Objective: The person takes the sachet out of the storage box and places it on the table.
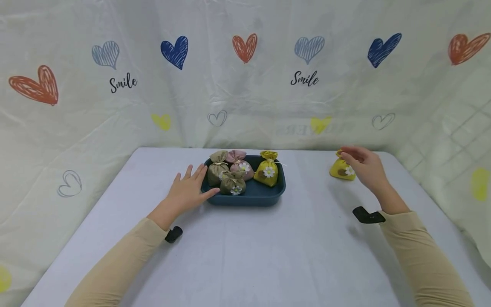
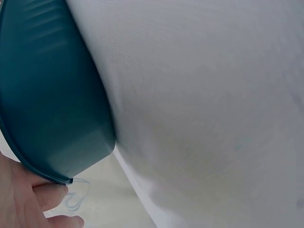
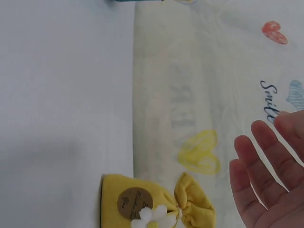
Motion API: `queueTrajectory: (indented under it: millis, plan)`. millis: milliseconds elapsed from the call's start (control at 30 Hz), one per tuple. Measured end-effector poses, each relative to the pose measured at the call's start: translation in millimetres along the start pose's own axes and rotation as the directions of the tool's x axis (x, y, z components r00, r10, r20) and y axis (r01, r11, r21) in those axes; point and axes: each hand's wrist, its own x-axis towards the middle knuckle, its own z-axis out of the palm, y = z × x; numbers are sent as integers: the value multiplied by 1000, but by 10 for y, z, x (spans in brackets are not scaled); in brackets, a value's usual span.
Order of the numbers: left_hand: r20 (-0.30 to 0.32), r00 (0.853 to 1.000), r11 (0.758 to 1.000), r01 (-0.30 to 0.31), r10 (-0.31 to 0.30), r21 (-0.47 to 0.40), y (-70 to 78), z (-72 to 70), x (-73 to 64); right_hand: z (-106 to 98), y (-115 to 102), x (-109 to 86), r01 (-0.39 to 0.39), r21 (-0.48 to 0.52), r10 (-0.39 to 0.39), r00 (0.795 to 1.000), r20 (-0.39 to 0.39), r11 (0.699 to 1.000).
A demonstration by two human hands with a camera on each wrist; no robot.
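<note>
A dark teal tray (image 1: 245, 200) stands near the table's far edge. It holds two olive-brown drawstring pouches (image 1: 232, 181), a pink pouch (image 1: 247, 169) and a yellow pouch (image 1: 268, 172), with white flowers on them. My left hand (image 1: 188, 189), fingers spread, rests against the tray's left end; in the left wrist view its fingers touch the rim (image 2: 52, 179). To the right, another yellow pouch (image 1: 340, 170) sits on the table, bearing a white flower and a round brown label (image 3: 135, 203). My right hand (image 1: 364, 166) hovers beside its tied neck, fingers loosely bent and apart from the pouch.
White cloth covers the table (image 1: 268, 256). Behind it hangs a pale curtain (image 1: 245, 94) printed with hearts and "Smile" lettering, which also runs along both sides. Black wrist devices (image 1: 368, 215) sit at both cuffs.
</note>
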Motion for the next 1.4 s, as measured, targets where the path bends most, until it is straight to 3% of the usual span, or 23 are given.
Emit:
queueTrajectory:
  millis: [300,533,933,1400]
  plan:
    - [-3,1000,1000,-4,4,-4,5,0,2,181,-190,16,86,106,-92,995,50,991]
    - [0,1000,1000,-2,2,-5,14,-18,-11,347,-307,34,160,212,-171,984,38,964]
    - [8,1000,1000,6,-6,-12,32,-54,-37,602,-524,18,190,253,-206,978,38,949]
    - [3,1000,1000,-7,7,-5,26,-43,-25,934,-664,23,196,336,-247,962,116,921]
